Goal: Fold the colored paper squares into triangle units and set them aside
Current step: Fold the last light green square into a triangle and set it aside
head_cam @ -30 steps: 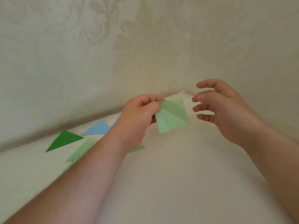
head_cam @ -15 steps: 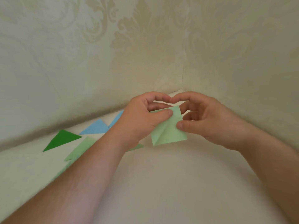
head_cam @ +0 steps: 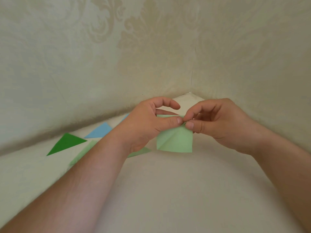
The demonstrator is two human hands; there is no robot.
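A light green paper square [head_cam: 176, 140] with a diagonal crease hangs in the air above the cream surface, near the middle of the head view. My left hand [head_cam: 148, 125] pinches its upper edge with the thumb in front and fingers behind. My right hand [head_cam: 217, 121] pinches the same top edge just to the right, thumb and forefinger meeting at the paper's upper corner. The top part of the paper is hidden behind my fingers.
Folded triangles lie on the surface at the left: a dark green one [head_cam: 66, 143], a light blue one [head_cam: 100, 131] and a pale green one [head_cam: 84, 153] partly under my left forearm. Patterned walls meet in a corner [head_cam: 191, 88] right behind my hands.
My right hand, which was open and apart a second ago, has come in and taken hold of the paper's top edge. The paper now hangs lower and squarer between both hands.
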